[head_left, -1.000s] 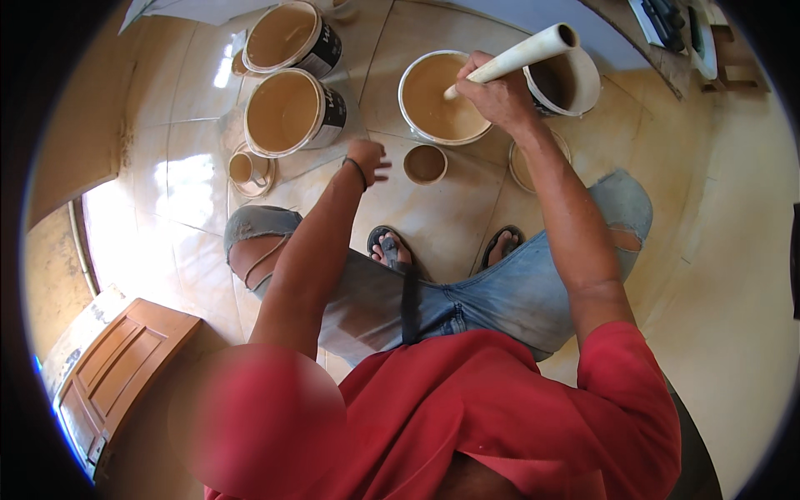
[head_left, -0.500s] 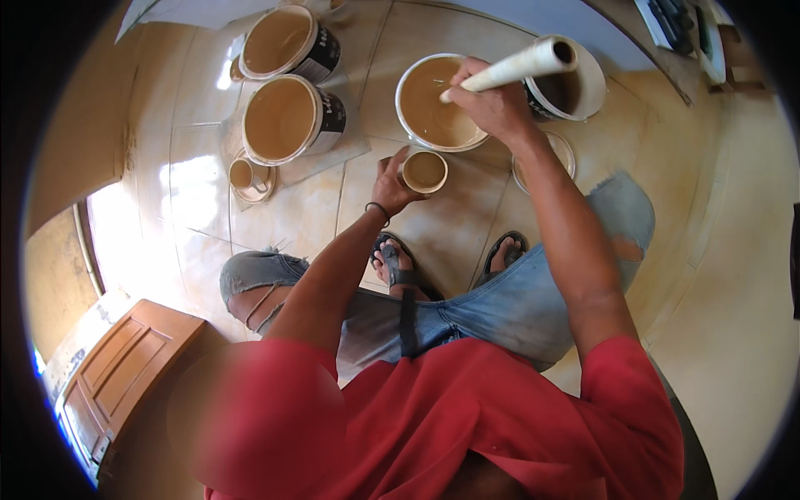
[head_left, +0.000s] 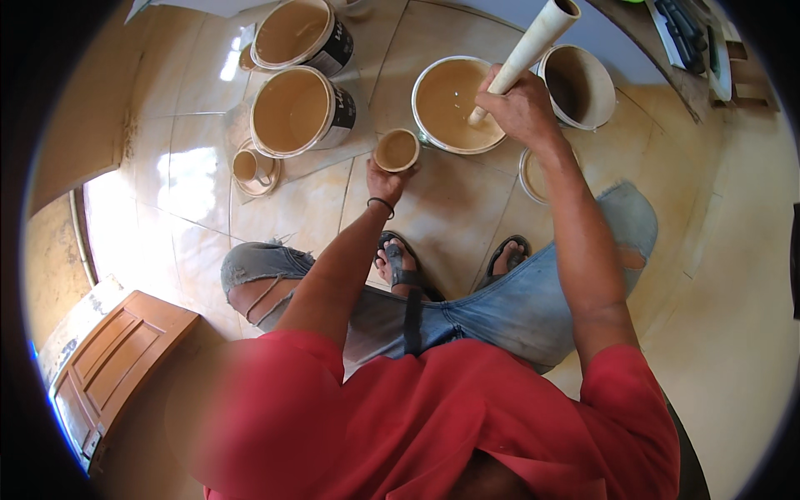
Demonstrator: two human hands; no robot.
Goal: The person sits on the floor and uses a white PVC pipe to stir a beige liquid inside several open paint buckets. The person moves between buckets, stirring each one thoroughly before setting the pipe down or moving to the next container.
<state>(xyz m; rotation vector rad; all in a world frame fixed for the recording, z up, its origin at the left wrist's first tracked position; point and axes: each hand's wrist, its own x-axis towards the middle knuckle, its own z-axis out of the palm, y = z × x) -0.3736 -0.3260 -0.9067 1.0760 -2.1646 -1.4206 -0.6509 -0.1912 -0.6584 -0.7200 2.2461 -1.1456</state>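
My left hand [head_left: 388, 178] is wrapped round a small round cup [head_left: 397, 151] with brown liquid in it, held just left of a white-rimmed bucket [head_left: 414, 107]. That bucket contains light-brown liquid. A long, off-white hollow pipe [head_left: 533, 48] is gripped near its lower part by my right hand [head_left: 525, 110]. Its lower end reaches into the bucket's liquid, and its open upper end leans away to the right. My right fist hides part of the bucket's right rim.
Two more buckets of brown liquid, a nearer one [head_left: 340, 117] and a farther one [head_left: 335, 52], stand at left. By them a mug [head_left: 246, 166] rests on a round lid. A dark-stained bucket [head_left: 600, 92] and another lid [head_left: 525, 177] lie right. My sandalled feet [head_left: 400, 262] are close below.
My left hand has carried the cup left and away from me, from below the bucket to beside it. The pipe's top has swung away from me and stands steeper; its lower end has shifted.
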